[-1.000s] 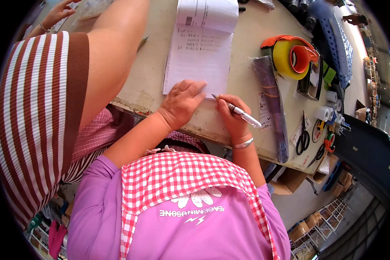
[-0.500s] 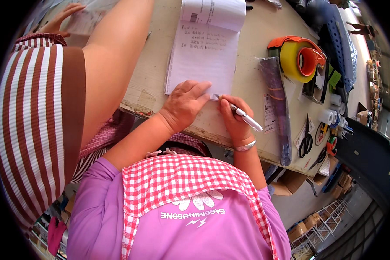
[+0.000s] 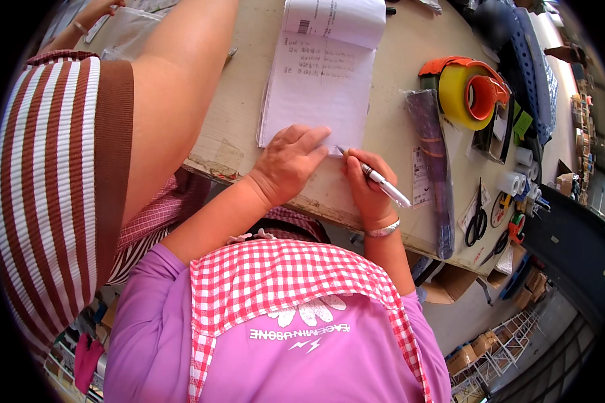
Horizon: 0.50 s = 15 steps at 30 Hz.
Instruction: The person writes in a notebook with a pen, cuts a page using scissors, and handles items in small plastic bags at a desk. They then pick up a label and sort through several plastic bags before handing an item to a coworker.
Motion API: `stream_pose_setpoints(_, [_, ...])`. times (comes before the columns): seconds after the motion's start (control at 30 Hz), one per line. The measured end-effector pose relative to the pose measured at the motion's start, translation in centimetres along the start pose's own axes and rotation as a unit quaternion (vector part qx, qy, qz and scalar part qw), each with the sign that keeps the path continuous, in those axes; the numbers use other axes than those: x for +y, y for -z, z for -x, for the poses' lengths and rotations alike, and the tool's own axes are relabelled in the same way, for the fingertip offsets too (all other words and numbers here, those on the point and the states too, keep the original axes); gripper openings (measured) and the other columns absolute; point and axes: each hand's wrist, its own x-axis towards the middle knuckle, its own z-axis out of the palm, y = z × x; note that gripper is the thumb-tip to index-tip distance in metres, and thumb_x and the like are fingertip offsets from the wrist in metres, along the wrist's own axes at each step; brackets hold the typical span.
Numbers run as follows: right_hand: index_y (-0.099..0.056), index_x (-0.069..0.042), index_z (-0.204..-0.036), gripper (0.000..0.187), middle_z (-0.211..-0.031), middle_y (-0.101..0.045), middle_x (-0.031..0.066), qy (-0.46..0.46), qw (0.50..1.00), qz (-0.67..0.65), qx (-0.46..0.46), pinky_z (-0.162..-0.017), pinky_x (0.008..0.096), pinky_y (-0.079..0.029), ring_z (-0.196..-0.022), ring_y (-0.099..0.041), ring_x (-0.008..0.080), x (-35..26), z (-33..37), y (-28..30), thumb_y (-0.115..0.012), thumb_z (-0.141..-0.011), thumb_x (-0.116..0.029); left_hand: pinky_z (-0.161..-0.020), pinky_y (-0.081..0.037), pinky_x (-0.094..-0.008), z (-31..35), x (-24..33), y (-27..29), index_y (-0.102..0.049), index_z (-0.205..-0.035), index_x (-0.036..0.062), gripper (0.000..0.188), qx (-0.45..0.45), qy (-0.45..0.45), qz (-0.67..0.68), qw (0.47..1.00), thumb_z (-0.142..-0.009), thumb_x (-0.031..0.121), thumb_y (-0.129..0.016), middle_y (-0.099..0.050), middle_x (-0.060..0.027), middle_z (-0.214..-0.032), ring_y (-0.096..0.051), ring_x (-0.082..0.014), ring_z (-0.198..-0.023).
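A writing pad (image 3: 316, 101) with lined white paper lies on the table, its top sheet folded back over the upper end. Several rows of handwriting fill the upper part of the page. My left hand (image 3: 292, 158) rests on the pad's lower edge, fingers loosely stretched toward the right and holding nothing. Close beside it, my right hand (image 3: 373, 185) grips a white and silver pen (image 3: 385, 183) between thumb and fingers. The pen's tip touches or nearly touches the paper at the lower right corner. A silver bracelet circles my right wrist.
A co-worker's bare arm (image 3: 181, 87) and striped sleeve (image 3: 47, 174) fill the left. Right of the pad lie a plastic-wrapped dark bundle (image 3: 433, 168), an orange tape dispenser (image 3: 474, 94) with yellow tape, black scissors (image 3: 476, 225) and white rolls (image 3: 511, 183). The worn table edge (image 3: 316, 205) runs below my hands.
The co-worker's far hand at the upper left has moved up, mostly out of view. My hands and the pen hold nearly the same place; the whole view has shifted slightly.
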Motion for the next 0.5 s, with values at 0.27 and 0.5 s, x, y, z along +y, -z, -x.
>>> stream_pose_setpoints(0.27, [-0.064,0.0,-0.086,0.007,-0.075,-0.065,0.0082,-0.004,1.0,0.015,-0.008,-0.055,0.0244,-0.048,-0.061,-0.061,0.0119,0.0,0.2,0.3,-0.067,-0.08,0.0,-0.084,-0.045,-0.0336,-0.1,0.0,0.0,-0.066,-0.088,0.0013,0.019,0.005,-0.001,0.0,1.0,-0.071,0.005,-0.06,-0.059,-0.0086,-0.115,-0.054,-0.0235,-0.099])
stream_pose_setpoints(0.5, [-0.063,0.002,-0.09,0.008,-0.075,-0.065,0.0084,-0.052,0.994,-0.073,0.065,-0.057,0.0233,-0.049,-0.062,-0.061,0.0113,-0.4,0.3,0.7,-0.065,-0.083,-0.001,-0.085,-0.045,-0.0343,-0.1,-0.1,0.0,-0.066,-0.088,0.0008,0.018,0.002,-0.002,0.009,1.0,-0.071,0.004,-0.061,-0.059,-0.0091,-0.114,-0.055,-0.0241,-0.098])
